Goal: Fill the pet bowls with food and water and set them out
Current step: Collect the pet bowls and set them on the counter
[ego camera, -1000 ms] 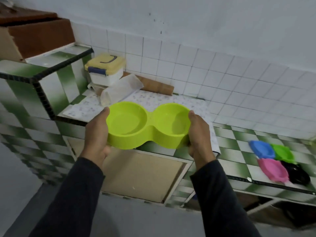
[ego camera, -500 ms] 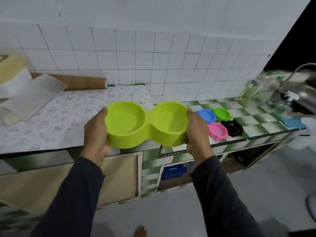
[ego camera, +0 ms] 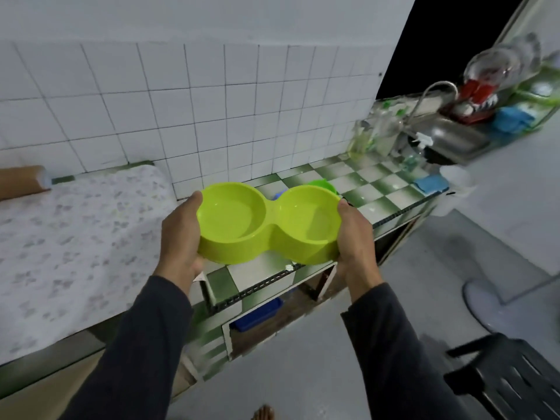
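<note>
A lime-green double pet bowl [ego camera: 266, 225] is held level in front of me, above the edge of the green-and-white checked counter [ego camera: 378, 189]. Both of its round wells look empty. My left hand [ego camera: 181, 234] grips its left end, thumb on the rim. My right hand [ego camera: 354, 234] grips its right end the same way. Behind the double bowl, a small green bowl [ego camera: 322, 184] and a sliver of a blue bowl [ego camera: 278, 195] show on the counter; the rest of them is hidden.
A steel sink [ego camera: 448, 137] with a curved tap [ego camera: 436, 92] sits at the far right of the counter, with bottles [ego camera: 372, 137] and a blue cloth [ego camera: 430, 183] beside it. A patterned cloth [ego camera: 69, 244] covers the left counter. A black plastic chair [ego camera: 512, 377] stands at lower right.
My view has swung right along the counter, bringing the sink and chair into sight. The double bowl stays in both hands and now hides the small coloured bowls.
</note>
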A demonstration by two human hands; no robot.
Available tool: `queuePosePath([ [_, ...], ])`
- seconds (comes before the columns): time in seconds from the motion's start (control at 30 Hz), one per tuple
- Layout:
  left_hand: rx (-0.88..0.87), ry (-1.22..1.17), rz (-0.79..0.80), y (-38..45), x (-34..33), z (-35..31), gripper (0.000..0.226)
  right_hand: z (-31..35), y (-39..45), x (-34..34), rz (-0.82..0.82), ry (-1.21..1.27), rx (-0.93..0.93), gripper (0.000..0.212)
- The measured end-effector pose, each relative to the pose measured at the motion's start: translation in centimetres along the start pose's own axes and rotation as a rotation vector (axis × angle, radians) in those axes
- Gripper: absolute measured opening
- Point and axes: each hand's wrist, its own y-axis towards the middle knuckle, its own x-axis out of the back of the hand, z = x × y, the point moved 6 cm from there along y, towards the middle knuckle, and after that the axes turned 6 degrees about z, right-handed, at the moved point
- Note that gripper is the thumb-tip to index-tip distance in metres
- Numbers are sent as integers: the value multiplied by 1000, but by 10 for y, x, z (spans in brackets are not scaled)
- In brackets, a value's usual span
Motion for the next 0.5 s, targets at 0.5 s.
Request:
queuePosePath([
  [0.5, 108, 101, 220, 96, -182, 50, 32, 4, 136, 96, -237, 34, -19, 58],
])
